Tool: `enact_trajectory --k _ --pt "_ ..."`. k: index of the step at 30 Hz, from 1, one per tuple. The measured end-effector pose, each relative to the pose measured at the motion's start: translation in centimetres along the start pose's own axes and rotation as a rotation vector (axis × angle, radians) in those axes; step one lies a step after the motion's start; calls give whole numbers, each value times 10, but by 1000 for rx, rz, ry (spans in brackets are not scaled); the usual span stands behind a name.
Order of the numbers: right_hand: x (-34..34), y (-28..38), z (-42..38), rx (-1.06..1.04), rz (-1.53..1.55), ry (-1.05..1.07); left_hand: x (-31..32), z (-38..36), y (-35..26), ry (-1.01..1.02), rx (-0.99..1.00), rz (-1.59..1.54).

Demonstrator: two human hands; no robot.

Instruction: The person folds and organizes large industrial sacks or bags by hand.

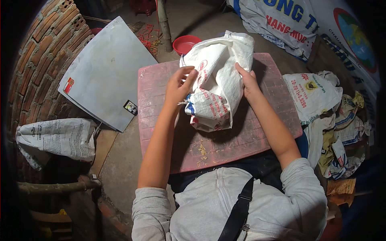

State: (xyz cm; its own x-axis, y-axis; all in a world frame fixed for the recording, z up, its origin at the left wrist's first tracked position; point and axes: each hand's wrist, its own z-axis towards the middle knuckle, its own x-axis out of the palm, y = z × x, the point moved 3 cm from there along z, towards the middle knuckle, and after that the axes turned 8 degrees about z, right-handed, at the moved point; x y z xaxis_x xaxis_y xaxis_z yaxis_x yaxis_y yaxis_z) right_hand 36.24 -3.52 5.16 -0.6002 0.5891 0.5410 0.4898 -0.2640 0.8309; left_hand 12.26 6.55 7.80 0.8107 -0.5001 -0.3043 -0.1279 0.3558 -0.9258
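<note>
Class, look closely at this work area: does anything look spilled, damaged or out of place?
Yes. Small yellowish bits lie scattered on the pink table, near the white woven sack that both hands hold. The sack's edge by the left hand looks frayed.

what the head view could not show

the folded white sack [217, 80] covered the far middle of the pink table [157, 100] and the near rim of the red bowl [185, 43]; its red and blue print was creased and too small to read. the right hand [249, 82] had its fingertips sunk into a fold, and the left hand [179, 86] hid the sack's frayed corner. the printed banner [289, 20] was cut off by the top edge, so its words were partial. the pile of sacks [333, 120] faded into the dark right rim. the sticker on the grey sheet [106, 72] was too small to make out.
</note>
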Motion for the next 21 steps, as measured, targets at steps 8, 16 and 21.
enact_trajectory --k 8,16,21 --pt "4 0 -1 123 177 123 16 -7 1 333 -90 -288" --pt "23 -5 -28 298 305 330 44 -22 -3 328 -347 -944" --pt "28 -13 -30 345 364 381 49 -34 -12 341 -486 -1271"
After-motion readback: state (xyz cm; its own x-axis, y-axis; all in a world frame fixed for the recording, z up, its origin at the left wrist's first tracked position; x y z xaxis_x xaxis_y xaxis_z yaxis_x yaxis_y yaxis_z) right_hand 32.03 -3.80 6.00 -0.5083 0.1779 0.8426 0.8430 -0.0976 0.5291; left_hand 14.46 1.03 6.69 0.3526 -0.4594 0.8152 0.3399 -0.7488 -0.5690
